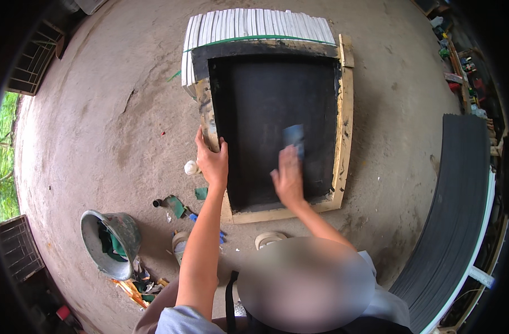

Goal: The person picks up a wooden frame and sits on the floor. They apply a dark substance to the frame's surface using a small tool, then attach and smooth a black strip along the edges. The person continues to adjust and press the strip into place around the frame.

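A shallow panel with a black inner face [265, 128] and a pale wooden frame [346, 111] lies tilted in front of me, its far end by a stack of white strips [254, 25]. My left hand [212, 158] is closed round the frame's left side, thumb on the inner edge. Over the black face, my right hand [289, 175] has a small flat blue piece [294, 136] under its fingers and presses it to the surface. Motion blurs this hand and the piece, so whether it is sandpaper, a pad or a scraper I cannot tell.
A grey bucket [129, 231] with green scraps stands at the lower left. Near my feet lie a white bottle [191, 167], green pieces [176, 207] and blue-handled tools [193, 217]. Long dark sheets [452, 222] are stacked at the right. Shelves with clutter [471, 78] stand beyond.
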The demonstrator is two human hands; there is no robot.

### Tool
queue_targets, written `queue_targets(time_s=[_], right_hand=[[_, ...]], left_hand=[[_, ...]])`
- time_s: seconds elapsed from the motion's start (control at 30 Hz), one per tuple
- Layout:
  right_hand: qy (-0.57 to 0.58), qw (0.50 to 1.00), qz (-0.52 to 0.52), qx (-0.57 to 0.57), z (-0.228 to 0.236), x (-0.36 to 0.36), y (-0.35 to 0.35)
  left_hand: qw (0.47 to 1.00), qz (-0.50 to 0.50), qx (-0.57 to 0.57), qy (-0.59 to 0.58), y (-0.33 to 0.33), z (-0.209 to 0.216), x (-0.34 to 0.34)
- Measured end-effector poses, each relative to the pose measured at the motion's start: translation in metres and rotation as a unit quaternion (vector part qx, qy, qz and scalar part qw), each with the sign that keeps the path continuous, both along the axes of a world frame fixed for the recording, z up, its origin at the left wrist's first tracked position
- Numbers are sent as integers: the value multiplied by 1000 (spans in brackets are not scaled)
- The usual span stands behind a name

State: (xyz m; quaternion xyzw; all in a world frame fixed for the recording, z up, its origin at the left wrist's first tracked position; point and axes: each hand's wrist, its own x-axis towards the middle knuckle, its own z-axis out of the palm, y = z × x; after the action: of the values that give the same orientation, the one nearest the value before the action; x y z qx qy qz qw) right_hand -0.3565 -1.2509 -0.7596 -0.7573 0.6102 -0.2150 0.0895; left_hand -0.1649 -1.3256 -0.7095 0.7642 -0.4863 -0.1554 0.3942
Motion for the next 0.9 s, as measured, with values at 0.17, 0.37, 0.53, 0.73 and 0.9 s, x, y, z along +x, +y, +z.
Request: queue_targets(time_s=[0.17, 0.37, 0.53, 0.73, 0.9], right_hand=[[60, 992, 77, -84, 28, 6, -91], [71, 983, -89, -141, 53, -76, -174], [30, 989, -137, -48, 25, -51, -56], [-13, 998, 40, 54, 10, -14, 13], [85, 991, -7, -102, 53, -44, -144]], left_hand=[[999, -10, -31, -21, 0, -3, 7], [1000, -15, -14, 11, -1, -2, -4], [999, -14, -33, 7, 2, -3, 9], [999, -7, -34, 4, 0, 0, 5], [999, -11, -18, 27, -1, 1, -3]])
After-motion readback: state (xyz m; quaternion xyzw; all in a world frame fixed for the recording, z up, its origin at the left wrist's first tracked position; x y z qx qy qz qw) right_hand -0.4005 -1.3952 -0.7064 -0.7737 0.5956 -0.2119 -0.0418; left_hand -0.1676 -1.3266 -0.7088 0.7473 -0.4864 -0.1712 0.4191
